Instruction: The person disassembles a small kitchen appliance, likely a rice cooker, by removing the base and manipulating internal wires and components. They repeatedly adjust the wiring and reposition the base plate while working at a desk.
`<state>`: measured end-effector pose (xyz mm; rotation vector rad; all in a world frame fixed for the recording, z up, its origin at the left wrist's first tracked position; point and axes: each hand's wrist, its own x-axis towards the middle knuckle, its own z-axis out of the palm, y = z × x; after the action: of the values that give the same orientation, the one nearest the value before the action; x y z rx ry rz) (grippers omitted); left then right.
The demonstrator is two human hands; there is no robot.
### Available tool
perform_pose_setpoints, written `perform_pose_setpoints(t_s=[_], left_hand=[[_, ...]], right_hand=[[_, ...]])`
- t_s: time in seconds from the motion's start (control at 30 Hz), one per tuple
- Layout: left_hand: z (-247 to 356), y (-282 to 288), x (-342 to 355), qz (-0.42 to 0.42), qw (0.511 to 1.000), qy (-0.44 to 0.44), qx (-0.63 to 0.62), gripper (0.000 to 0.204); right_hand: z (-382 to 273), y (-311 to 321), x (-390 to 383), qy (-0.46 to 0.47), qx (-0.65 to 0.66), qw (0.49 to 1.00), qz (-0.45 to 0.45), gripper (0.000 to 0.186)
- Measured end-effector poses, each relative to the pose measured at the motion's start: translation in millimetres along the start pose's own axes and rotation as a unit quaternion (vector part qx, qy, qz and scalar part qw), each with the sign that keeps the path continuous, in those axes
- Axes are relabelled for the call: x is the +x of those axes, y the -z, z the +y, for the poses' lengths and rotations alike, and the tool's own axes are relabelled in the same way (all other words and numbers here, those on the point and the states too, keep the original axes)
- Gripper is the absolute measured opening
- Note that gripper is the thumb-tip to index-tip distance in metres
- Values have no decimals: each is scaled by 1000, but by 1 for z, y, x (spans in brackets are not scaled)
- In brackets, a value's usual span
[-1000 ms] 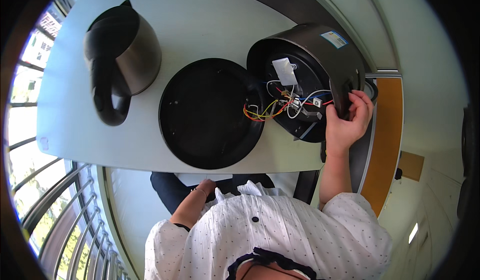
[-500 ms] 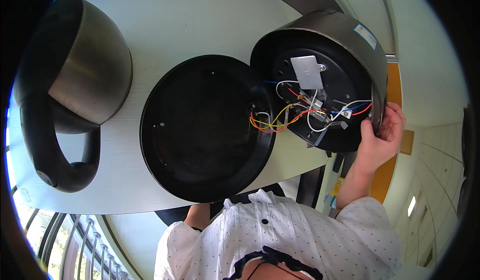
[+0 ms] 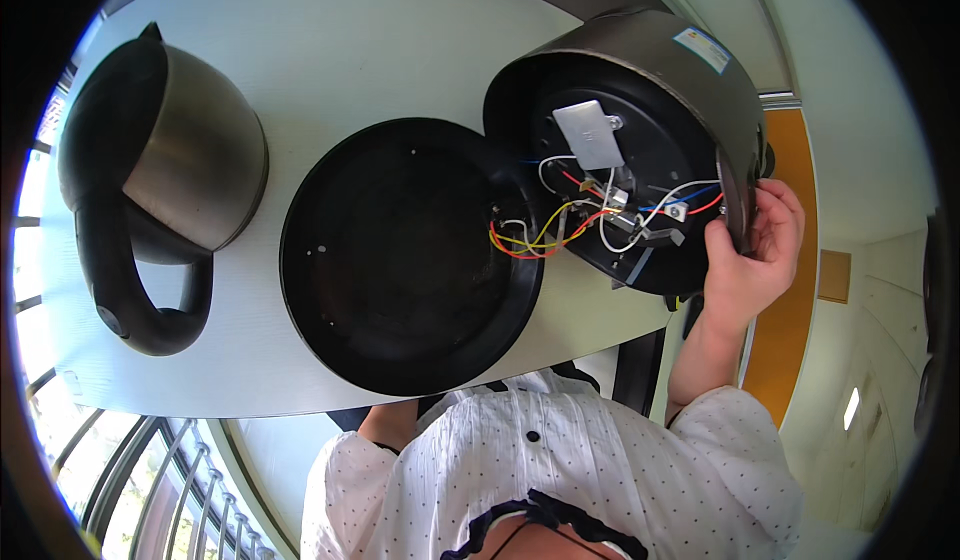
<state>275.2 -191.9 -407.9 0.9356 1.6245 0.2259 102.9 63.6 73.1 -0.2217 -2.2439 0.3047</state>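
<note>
My right hand [image 3: 755, 250] pinches the near right rim of a dark, round appliance housing [image 3: 690, 70], thumb inside and fingers outside. The housing is tipped on its side, its open underside facing me. Inside it are a silver metal plate [image 3: 588, 134], metal brackets and white, red and blue wires. Several red, yellow and white wires [image 3: 530, 245] run across to a shallow black round base cover [image 3: 400, 260], which lies on the table beside the housing. My left forearm [image 3: 390, 425] shows at the table's near edge; the hand itself is hidden below it.
A brushed-metal kettle [image 3: 205, 150] with a black handle stands at the left of the pale table [image 3: 330, 50]. Railings [image 3: 200, 470] and a window lie beyond the lower left edge. An orange-brown panel [image 3: 785, 310] is past the table's right side.
The view has shifted slightly, so the kettle appears farther right and the housing a little farther left. My right hand keeps its grip on the housing's rim.
</note>
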Motion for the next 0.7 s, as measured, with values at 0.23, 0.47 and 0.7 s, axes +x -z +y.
perform_pose_setpoints(t_s=[0.23, 0.47, 0.7], left_hand=[[-3, 14, 0, 3, 1000, 21, 12, 36], [-9, 31, 11, 10, 999, 31, 30, 35], [-16, 57, 43, 35, 996, 35, 71, 34]], right_hand=[[-1, 4, 2, 27, -7, 1000, -7, 37], [-2, 4, 5, 54, -2, 998, -23, 39], [13, 2, -1, 88, 20, 996, 14, 35]])
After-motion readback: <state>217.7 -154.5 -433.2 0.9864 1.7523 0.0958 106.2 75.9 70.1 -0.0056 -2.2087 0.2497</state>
